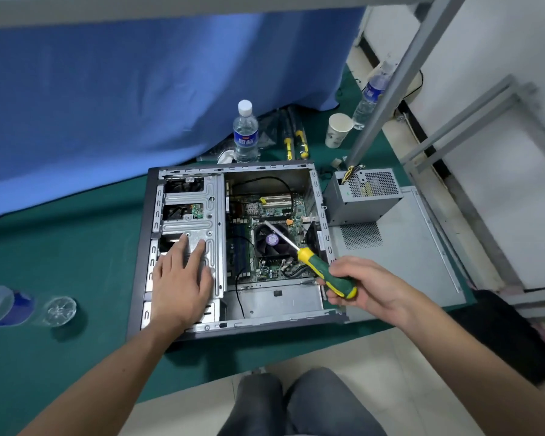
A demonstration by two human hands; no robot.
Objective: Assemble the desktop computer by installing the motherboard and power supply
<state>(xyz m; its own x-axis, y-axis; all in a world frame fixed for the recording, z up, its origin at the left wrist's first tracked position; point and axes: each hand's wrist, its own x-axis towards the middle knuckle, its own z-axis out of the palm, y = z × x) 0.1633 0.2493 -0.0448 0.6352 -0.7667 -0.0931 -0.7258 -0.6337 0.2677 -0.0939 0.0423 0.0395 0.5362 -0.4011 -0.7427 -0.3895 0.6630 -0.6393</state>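
Case [233,324] lies on its side, open face up, centre of frame on the green mat [60,341]. Motherboard [265,234] already sits in the case floor, centre-right of the opening, fan cooler in its middle; I can't tell whether it's screwed down. Power supply [361,196] is still outside, upright on the removed side panel [406,262] just right of the case's upper right corner, cable bundle poking out its top. Key relation: the screwdriver [315,262] shaft runs diagonally from lower right to upper left, tip hanging over the cooler, not visibly seated on any screw. Right hand [362,284] is at the case's lower right edge, fingers wrapped round the green-yellow handle, so it's the nearer one to both the board and the PSU. Left hand [180,278] lies flat, fingers straight and slightly spread, palm down on the metal drive cage [189,215] at the left half of the case, holding nothing, probably bracing the chassis. Hands are well apart, board between them. Likely next: board screws, tip needs to swing off the cooler toward a board edge hole.
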